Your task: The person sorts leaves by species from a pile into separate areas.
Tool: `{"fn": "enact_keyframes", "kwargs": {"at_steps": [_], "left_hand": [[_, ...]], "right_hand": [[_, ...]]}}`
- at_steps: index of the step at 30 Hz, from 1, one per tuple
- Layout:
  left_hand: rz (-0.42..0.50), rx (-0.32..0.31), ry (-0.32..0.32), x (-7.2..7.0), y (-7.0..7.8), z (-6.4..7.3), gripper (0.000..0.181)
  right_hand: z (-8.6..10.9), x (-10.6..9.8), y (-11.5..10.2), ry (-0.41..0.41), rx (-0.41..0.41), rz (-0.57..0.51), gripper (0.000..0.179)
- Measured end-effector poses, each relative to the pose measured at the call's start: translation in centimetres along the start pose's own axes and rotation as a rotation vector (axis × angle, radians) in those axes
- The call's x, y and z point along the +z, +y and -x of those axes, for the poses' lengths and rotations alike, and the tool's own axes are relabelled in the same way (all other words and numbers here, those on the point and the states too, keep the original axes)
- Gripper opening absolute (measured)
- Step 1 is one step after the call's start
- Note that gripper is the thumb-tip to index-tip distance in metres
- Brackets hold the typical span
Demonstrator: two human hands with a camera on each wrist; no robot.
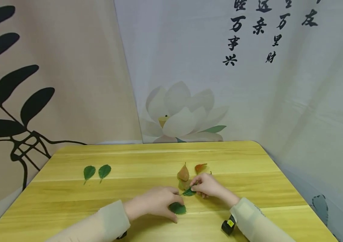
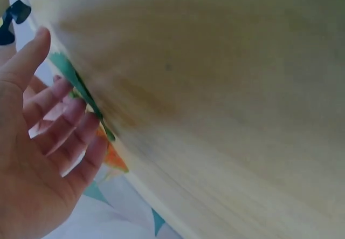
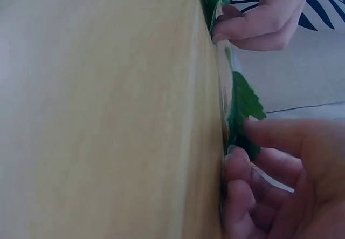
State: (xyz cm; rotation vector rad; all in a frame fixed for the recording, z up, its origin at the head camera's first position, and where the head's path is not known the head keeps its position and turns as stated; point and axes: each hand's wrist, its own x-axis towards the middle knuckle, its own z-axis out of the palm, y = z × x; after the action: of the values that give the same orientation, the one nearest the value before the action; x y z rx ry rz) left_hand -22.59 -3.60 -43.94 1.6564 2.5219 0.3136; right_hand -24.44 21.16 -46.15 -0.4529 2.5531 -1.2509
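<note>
In the head view, my right hand (image 1: 206,185) pinches a green leaf (image 1: 189,192) just above or at the table. The right wrist view shows the thumb and fingers of this hand on the toothed green leaf (image 3: 245,107). To its left, my left hand (image 1: 159,202) is spread around another green leaf (image 1: 177,208), thumb apart from the fingers. Seen from the left wrist, the fingertips are beside or touching that leaf (image 2: 75,80); which one I cannot tell. Beyond the right hand are an orange-brown leaf (image 1: 183,173), a yellowish leaf (image 1: 184,184) and a reddish leaf (image 1: 200,168).
Two green leaves (image 1: 89,172) lie side by side at the back left of the wooden table (image 1: 68,208). A printed curtain (image 1: 92,84) hangs behind the table's far edge. A black device (image 1: 228,226) with a yellow mark sits at the right wrist.
</note>
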Motion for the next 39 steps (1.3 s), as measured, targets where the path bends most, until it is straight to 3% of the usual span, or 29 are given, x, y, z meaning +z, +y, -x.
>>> {"fn": "enact_keyframes", "kwargs": {"at_steps": [6,11,17,22,27,31,39], "left_hand": [[-0.154,-0.032,0.035,0.4,1.2,-0.3,0.046],[-0.205,-0.049,0.060,0.7,1.6,-0.6,0.035],[-0.331,-0.004,0.070,0.8,1.8,-0.9,0.026],[-0.470,0.039,0.088,1.0,2.1,-1.1,0.024],[-0.503,0.033,0.070,1.0,2.5,-1.2,0.019],[-0.501,0.027,0.053,0.9,2.7,-1.2,0.017],[-0.443,0.017,0.099,0.6,2.3,-1.2,0.009]], "right_hand": [[0.0,-0.2,-0.2,-0.004,-0.041,0.086,0.004],[-0.2,-0.1,-0.5,-0.007,-0.103,0.201,0.007],[-0.3,0.3,-0.7,-0.010,-0.121,0.263,0.016],[-0.3,0.5,-0.5,0.028,-0.083,0.236,0.030],[-0.2,0.6,0.1,0.063,-0.049,0.188,0.038],[-0.2,0.7,0.5,0.078,-0.051,0.172,0.031],[-0.3,0.6,0.5,0.078,-0.064,0.148,0.020]]}}
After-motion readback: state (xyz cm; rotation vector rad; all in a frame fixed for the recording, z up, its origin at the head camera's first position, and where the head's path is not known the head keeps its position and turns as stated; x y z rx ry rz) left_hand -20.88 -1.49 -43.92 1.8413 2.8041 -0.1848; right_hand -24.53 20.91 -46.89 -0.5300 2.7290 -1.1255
